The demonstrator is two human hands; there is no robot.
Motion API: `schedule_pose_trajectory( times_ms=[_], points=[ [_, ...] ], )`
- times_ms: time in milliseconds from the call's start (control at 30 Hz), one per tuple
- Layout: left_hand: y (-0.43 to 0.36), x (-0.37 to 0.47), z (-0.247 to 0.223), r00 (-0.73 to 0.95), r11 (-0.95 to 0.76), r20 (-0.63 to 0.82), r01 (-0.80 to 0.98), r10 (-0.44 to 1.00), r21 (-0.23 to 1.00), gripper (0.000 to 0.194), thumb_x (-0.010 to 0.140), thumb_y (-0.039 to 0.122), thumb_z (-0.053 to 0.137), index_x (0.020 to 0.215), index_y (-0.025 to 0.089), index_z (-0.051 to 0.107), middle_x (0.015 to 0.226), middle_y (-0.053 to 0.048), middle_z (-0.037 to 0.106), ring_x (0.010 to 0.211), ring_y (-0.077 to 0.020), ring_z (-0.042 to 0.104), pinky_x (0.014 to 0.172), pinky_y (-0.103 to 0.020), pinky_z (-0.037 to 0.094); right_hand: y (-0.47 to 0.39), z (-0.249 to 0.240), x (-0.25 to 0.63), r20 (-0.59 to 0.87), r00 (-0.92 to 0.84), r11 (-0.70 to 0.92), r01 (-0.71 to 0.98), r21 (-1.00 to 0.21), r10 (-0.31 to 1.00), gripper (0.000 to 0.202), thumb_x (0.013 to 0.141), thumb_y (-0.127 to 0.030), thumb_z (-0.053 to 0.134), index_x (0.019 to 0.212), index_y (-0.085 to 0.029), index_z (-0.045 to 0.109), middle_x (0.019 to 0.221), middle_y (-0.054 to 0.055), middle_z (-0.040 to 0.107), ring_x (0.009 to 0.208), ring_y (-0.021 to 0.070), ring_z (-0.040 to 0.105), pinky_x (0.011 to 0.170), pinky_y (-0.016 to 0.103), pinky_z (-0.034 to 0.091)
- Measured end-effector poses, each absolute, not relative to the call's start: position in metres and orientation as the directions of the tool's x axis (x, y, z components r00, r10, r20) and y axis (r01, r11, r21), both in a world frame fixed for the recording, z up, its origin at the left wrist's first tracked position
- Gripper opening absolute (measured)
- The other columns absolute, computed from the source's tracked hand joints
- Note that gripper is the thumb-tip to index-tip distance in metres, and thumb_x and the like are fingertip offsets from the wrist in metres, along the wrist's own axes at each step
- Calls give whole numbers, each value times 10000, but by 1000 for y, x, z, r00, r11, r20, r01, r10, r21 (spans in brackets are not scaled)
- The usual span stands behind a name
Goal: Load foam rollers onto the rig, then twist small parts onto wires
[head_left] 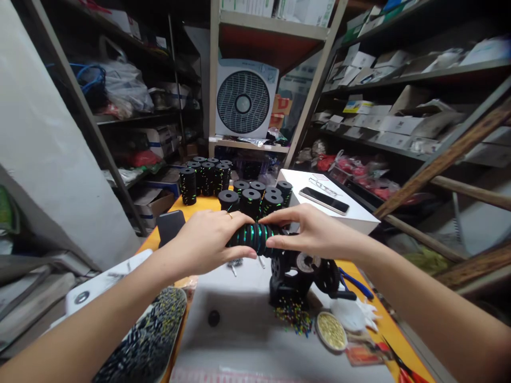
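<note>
Running sideways, ribbed black roll (258,239) (nearly level)

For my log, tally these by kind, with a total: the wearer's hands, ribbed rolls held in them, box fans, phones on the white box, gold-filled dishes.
Left hand and right hand: 2
Ribbed roll: 1
Box fan: 1
Phone: 1
Gold-filled dish: 1
Total: 6

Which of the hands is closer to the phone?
Right. The right hand is just below the phone in the picture, at the black roll's right end; the left hand is farther away, at its left end.
</note>
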State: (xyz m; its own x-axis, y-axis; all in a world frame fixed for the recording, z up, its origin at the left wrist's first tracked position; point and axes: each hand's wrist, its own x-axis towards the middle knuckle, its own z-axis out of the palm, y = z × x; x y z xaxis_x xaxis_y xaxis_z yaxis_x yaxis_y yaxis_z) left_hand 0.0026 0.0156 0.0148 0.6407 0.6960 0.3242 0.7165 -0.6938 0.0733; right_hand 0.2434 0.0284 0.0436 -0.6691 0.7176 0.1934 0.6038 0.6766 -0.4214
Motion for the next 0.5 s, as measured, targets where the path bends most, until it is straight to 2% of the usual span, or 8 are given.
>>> schedule_pose_trajectory(
  times_ms=[100, 233, 300, 400, 467, 500],
  points=[
    [16, 2, 15, 642, -695, 321, 715, 696, 77, 476, 899, 571, 569, 1216, 218, 598, 1074, -57, 771, 942, -303, 725, 713, -379, 491, 14, 24, 242, 384, -619, 727, 603, -327, 686, 368, 813, -323, 759, 1142, -168, 708, 1066, 95, 766, 950, 258, 703, 850, 402, 566],
    [16, 2, 14, 636, -690, 326, 720, 700, 76, 492, 893, 576, 574, 1221, 209, 583, 1081, -69, 773, 946, -305, 728, 727, -379, 497, -1, -2, 241, 528, -603, 783, 579, -226, 598, 292, 894, -298, 673, 1147, -156, 702, 1191, 130, 729, 1129, 296, 633, 984, 484, 508],
    [15, 2, 14, 619, -675, 336, 734, 709, 73, 541, 880, 588, 584, 1245, 191, 556, 1093, -96, 770, 953, -323, 726, 729, -391, 498, -3, -5, 243, 550, -597, 789, 577, -211, 584, 282, 913, -346, 655, 1140, -186, 702, 1205, 104, 729, 1152, 280, 626, 1019, 471, 492],
    [14, 3, 14, 605, -661, 348, 747, 716, 63, 528, 867, 588, 603, 1224, 203, 552, 1030, -88, 778, 915, -322, 729, 697, -382, 493, 6, 7, 246, 558, -528, 733, 637, -238, 640, 423, 921, -456, 619, 1233, -170, 634, 1218, 134, 708, 1149, 295, 620, 1018, 507, 479],
    [12, 4, 13, 607, -664, 355, 746, 711, 52, 484, 866, 576, 615, 1191, 221, 568, 1002, -72, 777, 898, -314, 728, 699, -377, 489, 20, 23, 249, 508, -478, 663, 693, -284, 717, 490, 969, -497, 514, 1305, -146, 576, 1259, 174, 675, 1152, 312, 625, 986, 531, 489],
    [12, 4, 13, 608, -665, 360, 746, 708, 47, 478, 864, 573, 620, 1184, 222, 572, 1003, -74, 774, 904, -314, 724, 709, -379, 489, 28, 31, 249, 441, -492, 641, 705, -305, 751, 478, 986, -515, 465, 1279, -163, 602, 1246, 161, 688, 1119, 304, 652, 942, 502, 525]
  ],
)
